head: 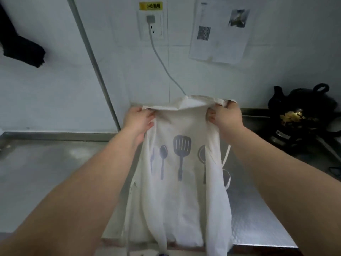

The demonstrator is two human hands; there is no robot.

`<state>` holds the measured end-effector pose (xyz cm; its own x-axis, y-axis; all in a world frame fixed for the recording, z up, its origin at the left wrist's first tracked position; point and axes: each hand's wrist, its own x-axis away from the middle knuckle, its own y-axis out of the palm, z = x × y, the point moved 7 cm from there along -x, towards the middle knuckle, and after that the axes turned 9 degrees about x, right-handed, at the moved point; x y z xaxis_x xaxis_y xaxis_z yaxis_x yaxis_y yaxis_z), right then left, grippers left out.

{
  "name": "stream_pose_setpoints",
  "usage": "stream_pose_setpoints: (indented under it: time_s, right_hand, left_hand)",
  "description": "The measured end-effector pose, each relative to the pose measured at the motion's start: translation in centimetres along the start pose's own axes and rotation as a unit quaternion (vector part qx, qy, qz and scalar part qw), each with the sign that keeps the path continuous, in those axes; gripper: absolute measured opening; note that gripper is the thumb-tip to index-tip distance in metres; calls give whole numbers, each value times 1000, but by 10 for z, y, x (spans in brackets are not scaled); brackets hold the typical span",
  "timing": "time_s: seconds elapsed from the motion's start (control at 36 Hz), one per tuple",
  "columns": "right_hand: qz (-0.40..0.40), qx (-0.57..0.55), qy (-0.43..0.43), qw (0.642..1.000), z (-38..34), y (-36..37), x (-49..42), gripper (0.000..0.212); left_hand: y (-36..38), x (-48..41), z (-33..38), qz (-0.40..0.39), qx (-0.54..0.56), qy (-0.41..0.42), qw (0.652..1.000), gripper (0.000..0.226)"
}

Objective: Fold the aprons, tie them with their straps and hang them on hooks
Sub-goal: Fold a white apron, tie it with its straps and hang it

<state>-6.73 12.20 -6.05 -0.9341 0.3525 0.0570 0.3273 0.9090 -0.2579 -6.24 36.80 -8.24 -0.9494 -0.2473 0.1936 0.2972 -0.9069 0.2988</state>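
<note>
The white apron (180, 200) is held up in the air, and its long bottom part hangs down over the front edge of the shiny metal counter (46, 172). It has grey kitchen tools printed on it: a spatula (181, 150) in the middle and a spoon (163, 159) next to it. The top edge is folded over a little.

The left hand (139, 119) grips the top left corner of the apron, with its fingers curled round the cloth. The right hand (224, 115) grips the top right corner the same way. Both arms reach out straight.

A thin white strap (227, 154) hangs loose down the right side of the apron.

Above the apron, a white cable (160, 58) runs up the wall to a socket (150, 24). A yellow sticker (151, 5) sits over the socket. Up and to the right of the apron, a sheet of paper (219, 30) with small pictures is stuck to the wall.

To the right of the apron, a black pot (300, 111) with a gold pattern stands on the counter.

To the left of the apron, a grey pipe (92, 58) goes up the wall. Far up to the left hangs a black thing (22, 48); I cannot tell what it is.
</note>
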Motion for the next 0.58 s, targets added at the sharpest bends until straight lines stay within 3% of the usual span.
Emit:
stream_pose_setpoints:
  time_s: [0.11,0.14,0.22,0.25,0.31,0.36,0.39,0.47,0.58]
  right_hand:
    - [35,2,-83,996,-34,20,-42,12]
    - [23,19,-97,995,-41,35,-61,4]
    - [-80,164,-68,981,-29,65,-86,59]
    - [-109,253,-33,961,-13,72,-93,65]
    - [-138,390,3,910,19,81,-93,60]
    - [-158,429,5,889,49,91,-83,52]
    - [-171,437,1,883,64,97,-76,51]
    - [-220,412,17,884,102,115,-51,52]
    - [-242,422,15,873,137,125,-20,47]
  left_hand:
    - [29,-46,36,-67,20,49,996,11]
    - [37,-71,43,-90,14,60,994,10]
    - [41,-100,38,-145,-108,83,980,16]
    - [36,-107,27,-143,-191,90,967,18]
    - [15,-115,-11,-131,-323,74,934,27]
    - [-13,-111,-50,-94,-408,28,908,46]
    - [-26,-106,-68,-87,-438,12,895,45]
    - [-61,-87,-119,-88,-460,-52,882,30]
    - [-103,-56,-158,-46,-452,-113,884,36]
